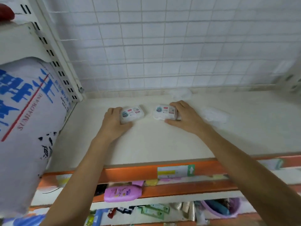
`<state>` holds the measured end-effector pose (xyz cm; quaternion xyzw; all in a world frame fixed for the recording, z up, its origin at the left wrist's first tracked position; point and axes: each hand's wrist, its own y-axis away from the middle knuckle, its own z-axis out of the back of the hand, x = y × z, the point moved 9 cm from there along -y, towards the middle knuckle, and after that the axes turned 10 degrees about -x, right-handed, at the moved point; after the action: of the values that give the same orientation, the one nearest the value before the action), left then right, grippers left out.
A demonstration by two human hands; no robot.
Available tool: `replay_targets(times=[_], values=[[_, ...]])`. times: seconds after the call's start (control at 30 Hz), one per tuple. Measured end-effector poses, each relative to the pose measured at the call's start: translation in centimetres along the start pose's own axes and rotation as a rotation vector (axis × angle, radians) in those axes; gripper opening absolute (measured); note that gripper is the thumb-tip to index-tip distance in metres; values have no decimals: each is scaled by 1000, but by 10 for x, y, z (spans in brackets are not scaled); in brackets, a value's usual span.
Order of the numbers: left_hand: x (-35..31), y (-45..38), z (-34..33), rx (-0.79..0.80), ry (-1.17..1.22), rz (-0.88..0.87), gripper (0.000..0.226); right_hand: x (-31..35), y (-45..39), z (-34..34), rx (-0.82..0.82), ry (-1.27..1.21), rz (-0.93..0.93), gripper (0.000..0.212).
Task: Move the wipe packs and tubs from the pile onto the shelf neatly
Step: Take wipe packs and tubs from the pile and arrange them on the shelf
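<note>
Two wipe packs sit mid-shelf before a wire grid, left hand and right hand each grasping one.

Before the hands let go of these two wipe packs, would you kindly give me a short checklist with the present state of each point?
1. Left wipe pack lies flat on the shelf: ok.
2. Right wipe pack lies flat on the shelf: ok.
3. The packs stand apart, a gap between them: ok.
4. Packs lined up evenly: not ok, the left one sits slightly askew.
5. Left hand and right hand each hold a pack: ok.
6. Pile with the remaining packs: cannot tell, out of view.
</note>
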<state>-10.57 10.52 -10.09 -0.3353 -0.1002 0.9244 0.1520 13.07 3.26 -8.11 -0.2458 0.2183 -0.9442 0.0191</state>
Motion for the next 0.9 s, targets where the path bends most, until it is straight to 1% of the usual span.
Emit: replay_targets(times=[0.07, 0.17, 0.27, 0.37, 0.5, 0.57, 0.77, 0.9], values=[[-10, 1, 0, 15, 40, -27, 69, 1, 9, 8, -10, -21, -53, 66], [-37, 6, 2, 27, 185, -122, 64, 1, 28, 37, -51, 31, -43, 68], [-80, 15, 2, 87, 353, -289, 63, -13, 62, 88, -174, 74, -69, 68], [-125, 22, -11, 158, 452, -354, 58, -38, 112, 145, -300, 120, -146, 67], [-204, 46, -51, 267, 544, -450, 60, -78, 200, 224, -487, 195, -297, 67], [-249, 68, -76, 329, 604, -506, 58, -95, 252, 262, -548, 218, -384, 67], [-369, 163, -154, 491, 720, -612, 57, -129, 417, 358, -637, 334, -604, 69], [-434, 227, -199, 575, 714, -633, 61, -144, 513, 402, -665, 403, -719, 68]])
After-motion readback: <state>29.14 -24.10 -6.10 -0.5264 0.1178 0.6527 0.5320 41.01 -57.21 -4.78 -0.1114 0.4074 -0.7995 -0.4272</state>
